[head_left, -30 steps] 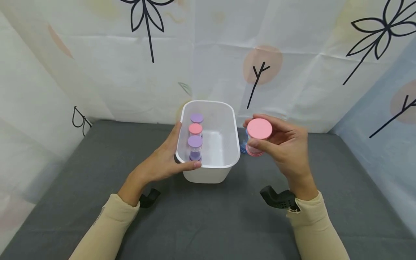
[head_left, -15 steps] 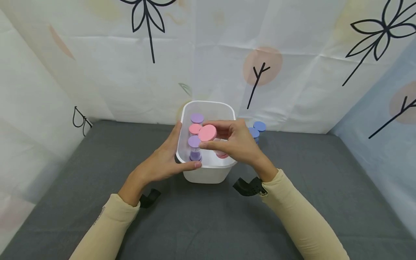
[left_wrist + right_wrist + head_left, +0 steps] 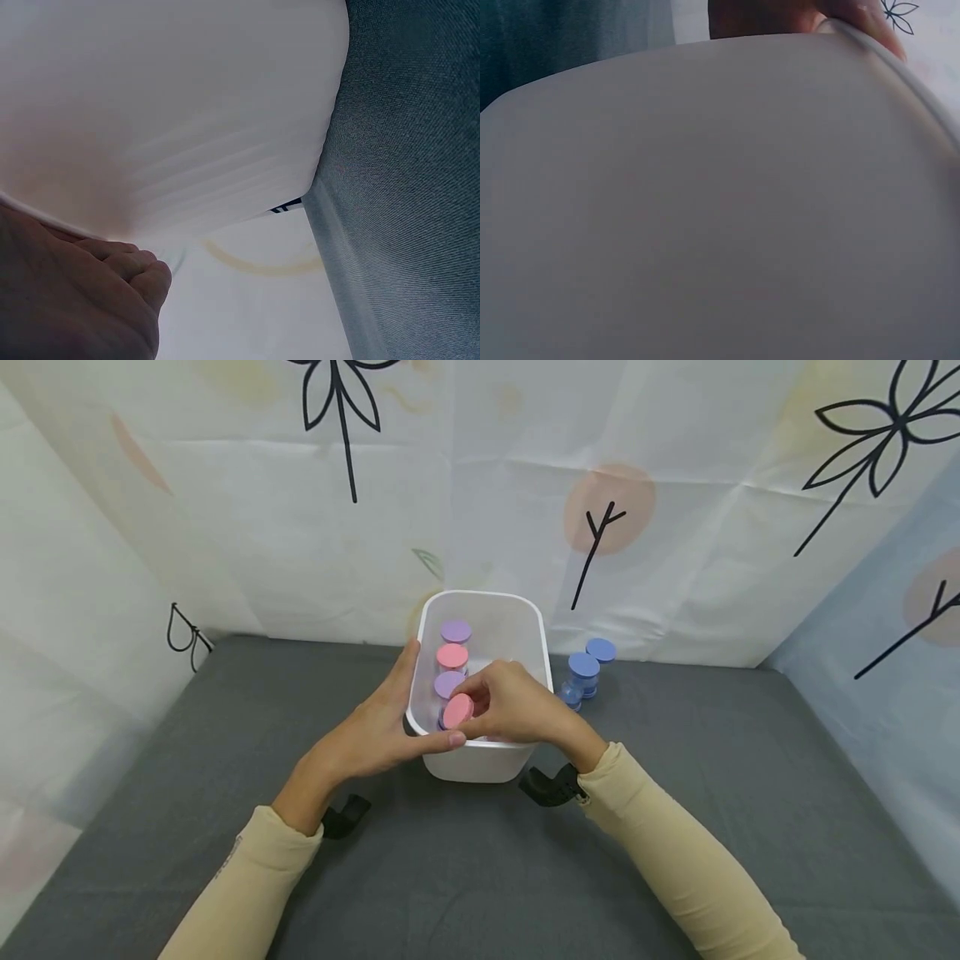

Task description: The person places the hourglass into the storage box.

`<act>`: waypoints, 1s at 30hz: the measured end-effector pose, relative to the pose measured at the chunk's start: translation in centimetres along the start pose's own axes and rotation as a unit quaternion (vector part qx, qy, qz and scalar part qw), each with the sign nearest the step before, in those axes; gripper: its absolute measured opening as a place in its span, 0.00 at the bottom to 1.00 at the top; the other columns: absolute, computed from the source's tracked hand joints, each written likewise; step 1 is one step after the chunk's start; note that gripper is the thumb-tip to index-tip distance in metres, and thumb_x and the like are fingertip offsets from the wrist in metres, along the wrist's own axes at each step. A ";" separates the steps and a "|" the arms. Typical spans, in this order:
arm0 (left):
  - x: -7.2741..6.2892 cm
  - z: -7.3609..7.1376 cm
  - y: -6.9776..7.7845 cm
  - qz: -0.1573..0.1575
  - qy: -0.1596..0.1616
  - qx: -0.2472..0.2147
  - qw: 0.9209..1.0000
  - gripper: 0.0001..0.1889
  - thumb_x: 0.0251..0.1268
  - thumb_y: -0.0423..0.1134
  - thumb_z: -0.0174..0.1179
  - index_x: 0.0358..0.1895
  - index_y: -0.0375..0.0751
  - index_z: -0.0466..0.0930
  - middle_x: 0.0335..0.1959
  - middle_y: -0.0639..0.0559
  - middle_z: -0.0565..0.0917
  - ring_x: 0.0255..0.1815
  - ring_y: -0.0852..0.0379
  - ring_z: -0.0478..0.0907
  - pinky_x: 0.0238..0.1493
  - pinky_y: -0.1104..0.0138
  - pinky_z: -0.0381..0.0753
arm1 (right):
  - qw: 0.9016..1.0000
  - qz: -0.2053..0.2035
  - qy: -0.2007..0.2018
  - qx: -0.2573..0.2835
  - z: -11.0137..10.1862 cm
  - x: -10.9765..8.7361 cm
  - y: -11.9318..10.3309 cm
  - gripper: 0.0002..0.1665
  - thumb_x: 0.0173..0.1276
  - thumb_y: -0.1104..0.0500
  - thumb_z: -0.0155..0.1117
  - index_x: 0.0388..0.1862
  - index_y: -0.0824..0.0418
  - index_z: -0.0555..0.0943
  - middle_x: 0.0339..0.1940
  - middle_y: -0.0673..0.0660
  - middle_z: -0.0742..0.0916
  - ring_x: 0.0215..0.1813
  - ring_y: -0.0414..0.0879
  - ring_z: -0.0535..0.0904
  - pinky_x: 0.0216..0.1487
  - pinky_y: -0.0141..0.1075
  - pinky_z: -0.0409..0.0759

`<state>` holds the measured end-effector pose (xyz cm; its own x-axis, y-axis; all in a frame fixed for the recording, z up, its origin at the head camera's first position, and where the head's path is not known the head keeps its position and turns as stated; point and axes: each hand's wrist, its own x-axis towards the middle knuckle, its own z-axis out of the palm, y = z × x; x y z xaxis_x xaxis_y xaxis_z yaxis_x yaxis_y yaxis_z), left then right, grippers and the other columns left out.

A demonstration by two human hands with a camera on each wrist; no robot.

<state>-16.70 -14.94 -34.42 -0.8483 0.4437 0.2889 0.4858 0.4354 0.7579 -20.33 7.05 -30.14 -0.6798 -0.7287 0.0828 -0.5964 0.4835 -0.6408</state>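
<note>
In the head view, my right hand (image 3: 513, 703) reaches over the front of a white plastic tub (image 3: 468, 767) and pinches a sand timer (image 3: 458, 711) by its pink end cap, tilted; its lower part is hidden. My left hand (image 3: 375, 727) holds the tub's near left corner, thumb over the front rim and fingers along the left side. Along the tub's left wall stand a purple-capped sand timer (image 3: 455, 630), a pink-capped one (image 3: 452, 655) and another purple-capped one (image 3: 449, 683). The left wrist view shows the left hand (image 3: 97, 289) against the tub's outer wall (image 3: 187, 97).
Several blue sand timers (image 3: 583, 667) stand on the grey cloth-covered table (image 3: 465, 877), just right of the tub. A white patterned cloth (image 3: 510, 502) hangs behind the tub, with side cloths at left and right. The tub wall (image 3: 720, 202) fills most of the right wrist view.
My right hand has carried the pink-capped sand timer from right of the tub, leftward over its rim and down into the near left part. The left hand has stayed on the tub.
</note>
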 end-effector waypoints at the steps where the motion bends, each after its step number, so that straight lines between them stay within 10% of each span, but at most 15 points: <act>1: 0.0 0.0 0.0 0.000 0.001 0.001 1.000 0.65 0.57 0.58 0.73 0.81 0.68 0.23 0.83 0.65 0.36 0.81 0.55 0.48 0.73 0.47 0.58 | 1.000 -0.006 -0.001 -0.013 0.1 0.0 0.0 0.06 0.59 0.60 0.77 0.35 0.58 0.89 0.19 0.45 0.79 0.24 0.38 0.70 0.29 0.31 0.69; 30: 0.0 0.0 -0.2 0.002 0.004 0.008 1.000 0.65 0.57 0.58 0.73 0.81 0.67 0.24 0.83 0.65 0.36 0.80 0.61 0.47 0.74 0.50 0.56 | 0.997 0.001 -0.038 -0.068 0.6 1.0 -0.7 0.03 0.59 0.65 0.74 0.32 0.59 0.90 0.18 0.45 0.83 0.23 0.37 0.72 0.27 0.29 0.69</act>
<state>-16.78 -14.97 -34.57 -0.8474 0.4402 0.2968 0.4930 0.4451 0.7476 -20.30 5.68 -30.04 -0.6491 -0.7604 0.0201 -0.6512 0.5418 -0.5314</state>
